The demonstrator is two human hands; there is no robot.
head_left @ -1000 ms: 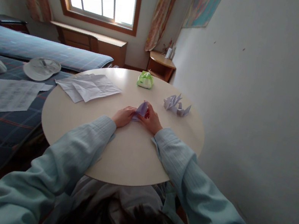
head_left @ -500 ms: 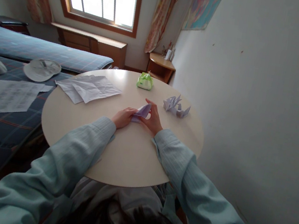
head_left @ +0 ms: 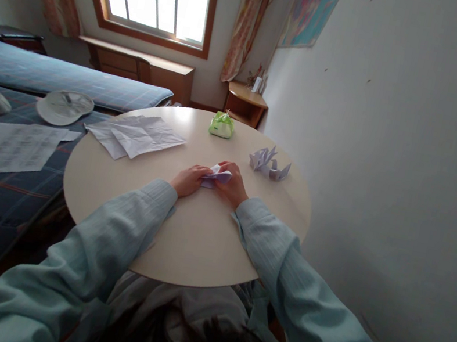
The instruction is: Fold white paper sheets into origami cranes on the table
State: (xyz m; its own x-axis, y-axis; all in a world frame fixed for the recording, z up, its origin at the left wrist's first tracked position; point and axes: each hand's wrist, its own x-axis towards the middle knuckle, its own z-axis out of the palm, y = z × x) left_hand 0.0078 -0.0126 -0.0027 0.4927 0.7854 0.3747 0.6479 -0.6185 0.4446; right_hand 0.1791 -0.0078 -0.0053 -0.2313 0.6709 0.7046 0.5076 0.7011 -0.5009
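Between my hands, near the middle of the round table (head_left: 198, 242), is a small piece of folded pale-purple paper (head_left: 219, 176). My left hand (head_left: 189, 180) grips its left side, with the fingers closed over the edge. On the right side, my right hand (head_left: 232, 186) has its fingers closed around the raised flap. Fingers partly cover the paper, so its exact folds cannot be made out. To the right of my right hand stand several folded paper figures (head_left: 262, 158) with pointed tips.
Creased white sheets (head_left: 141, 135) lie at the table's left. A green tissue pack (head_left: 222, 125) stands at the far edge. Left of the table, a bed (head_left: 6, 202) bears a cap (head_left: 65, 107) and printed pages (head_left: 15, 148). A wall (head_left: 401, 166) runs along the right.
The paper's upright flap has come down and now looks lower and flatter. My right hand's fingers have moved in and closed over it. My left hand has stayed nearly still.
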